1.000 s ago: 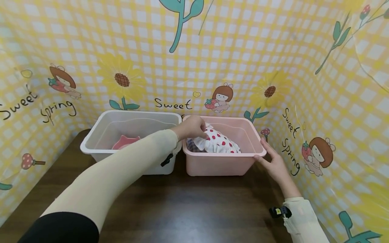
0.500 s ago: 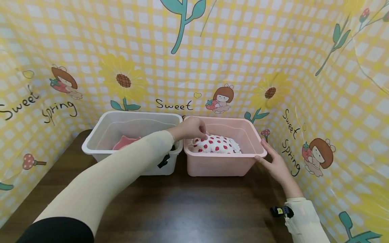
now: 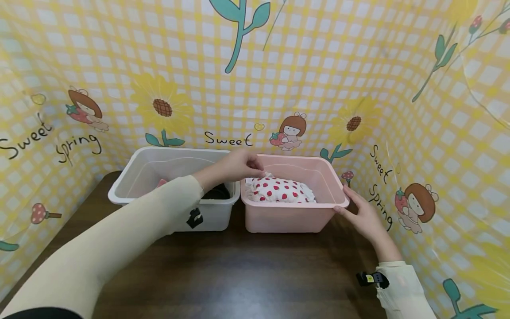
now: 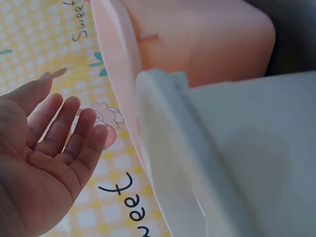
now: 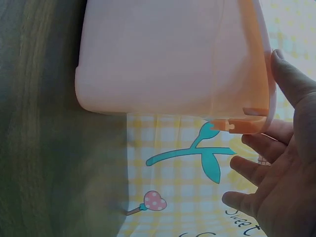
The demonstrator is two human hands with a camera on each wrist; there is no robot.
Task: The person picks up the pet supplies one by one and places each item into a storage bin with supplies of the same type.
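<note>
My left hand point(image 3: 239, 165) hovers near the inner rims of the two bins, fingers loosely bent. In the left wrist view nothing lies in its fingers. Just below and right of the fingertips, a white ruffled cloth with a red strawberry-like print point(image 3: 280, 190) lies bunched in the pink plastic bin point(image 3: 283, 219). At that bin's front right corner, my right hand point(image 3: 364, 219) holds the rim between thumb and index finger. The right wrist view shows its other fingers spread off the bin.
A whitish bin point(image 3: 211, 217) stands left of the pink one, with a dark item point(image 3: 217, 192) and a bit of something pink point(image 3: 161, 182) inside, partly behind my left arm. Both bins rest on a dark wooden table point(image 3: 255, 270) against a yellow checked backdrop point(image 3: 338, 66).
The strawberry-print cloth, earlier raised at its left end in my left hand, has settled flat over a dark checked item. My left hand has let go and drawn left. The right hand stays put.
</note>
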